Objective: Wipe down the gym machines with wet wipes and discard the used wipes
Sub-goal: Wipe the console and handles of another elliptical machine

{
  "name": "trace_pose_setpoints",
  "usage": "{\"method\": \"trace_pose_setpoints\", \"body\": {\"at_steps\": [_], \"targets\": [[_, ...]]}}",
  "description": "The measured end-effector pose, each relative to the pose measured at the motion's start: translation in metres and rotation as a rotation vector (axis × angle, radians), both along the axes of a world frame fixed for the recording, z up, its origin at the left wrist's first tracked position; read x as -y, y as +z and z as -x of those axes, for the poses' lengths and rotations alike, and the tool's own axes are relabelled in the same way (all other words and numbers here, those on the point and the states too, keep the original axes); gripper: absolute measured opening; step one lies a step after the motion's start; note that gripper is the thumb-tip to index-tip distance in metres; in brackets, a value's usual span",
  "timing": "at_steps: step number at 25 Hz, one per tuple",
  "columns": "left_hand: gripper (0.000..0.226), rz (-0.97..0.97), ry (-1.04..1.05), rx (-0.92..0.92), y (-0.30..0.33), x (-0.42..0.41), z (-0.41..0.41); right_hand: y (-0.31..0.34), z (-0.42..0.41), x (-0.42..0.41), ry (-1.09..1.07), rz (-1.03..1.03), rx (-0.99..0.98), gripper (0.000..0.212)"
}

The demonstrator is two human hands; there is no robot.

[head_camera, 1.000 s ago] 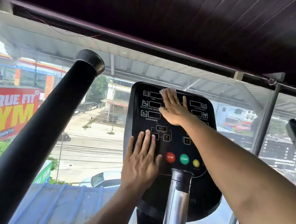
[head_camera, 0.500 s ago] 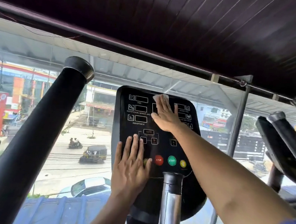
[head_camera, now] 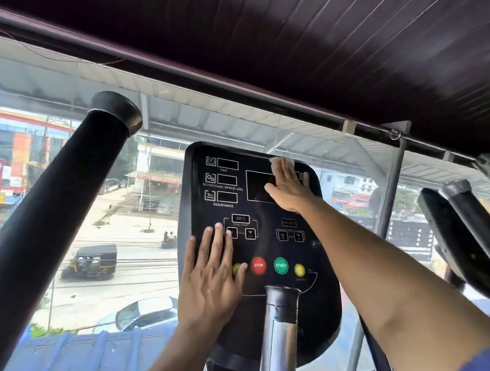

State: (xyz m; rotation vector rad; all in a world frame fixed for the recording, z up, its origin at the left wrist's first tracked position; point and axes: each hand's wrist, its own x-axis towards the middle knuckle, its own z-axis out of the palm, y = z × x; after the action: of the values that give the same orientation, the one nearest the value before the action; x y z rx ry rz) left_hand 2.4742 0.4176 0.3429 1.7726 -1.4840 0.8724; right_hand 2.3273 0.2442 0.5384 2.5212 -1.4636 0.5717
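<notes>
A black console panel (head_camera: 221,201) of a gym machine faces me, with small display windows, arrow keys and red, green and yellow buttons. My right hand (head_camera: 289,189) lies flat with straight fingers on the panel's upper right part. It presses a white wet wipe (head_camera: 282,161) against the top edge; only the wipe's tip shows past the fingertips. My left hand (head_camera: 209,274) rests flat on the lower left of the panel, fingers straight, partly covering a yellow button.
A thick black handlebar (head_camera: 39,225) rises diagonally at the left. A chrome post (head_camera: 279,347) stands below the console. More black machine handles (head_camera: 469,237) stand at the right. Behind the console a glass window overlooks a street.
My right hand with the wipe has slid to the right along the console's top, uncovering the large central display. My left hand has stayed on the lower left of the panel.
</notes>
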Motion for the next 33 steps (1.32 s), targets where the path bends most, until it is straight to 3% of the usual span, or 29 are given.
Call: {"method": "trace_pose_setpoints", "body": {"at_steps": [5, 10, 13, 20, 22, 27, 33], "targets": [[0.070, 0.013, -0.001, 0.016, -0.002, 0.001, 0.001, -0.016, 0.012, 0.005, 0.170, 0.087, -0.120, 0.080], [0.071, -0.005, 0.007, 0.016, 0.000, 0.000, -0.001, -0.017, 0.057, 0.025, -0.108, -0.066, 0.124, 0.069], [0.071, -0.020, -0.003, 0.014, 0.002, 0.001, 0.000, -0.015, 0.062, 0.030, -0.140, -0.095, 0.131, 0.073], [0.075, -0.047, 0.016, 0.037, 0.003, -0.002, -0.001, -0.018, -0.003, -0.004, 0.199, 0.040, -0.079, 0.080], [0.075, -0.043, 0.014, 0.040, 0.002, -0.002, -0.001, -0.019, 0.006, -0.001, 0.134, 0.040, -0.045, 0.076], [0.076, -0.035, 0.012, 0.037, 0.002, -0.002, -0.001, -0.029, 0.045, 0.009, -0.259, -0.133, 0.209, 0.077], [0.074, -0.039, 0.005, 0.026, 0.003, -0.003, -0.001, -0.028, 0.030, -0.012, -0.107, -0.139, 0.121, 0.080]]}}
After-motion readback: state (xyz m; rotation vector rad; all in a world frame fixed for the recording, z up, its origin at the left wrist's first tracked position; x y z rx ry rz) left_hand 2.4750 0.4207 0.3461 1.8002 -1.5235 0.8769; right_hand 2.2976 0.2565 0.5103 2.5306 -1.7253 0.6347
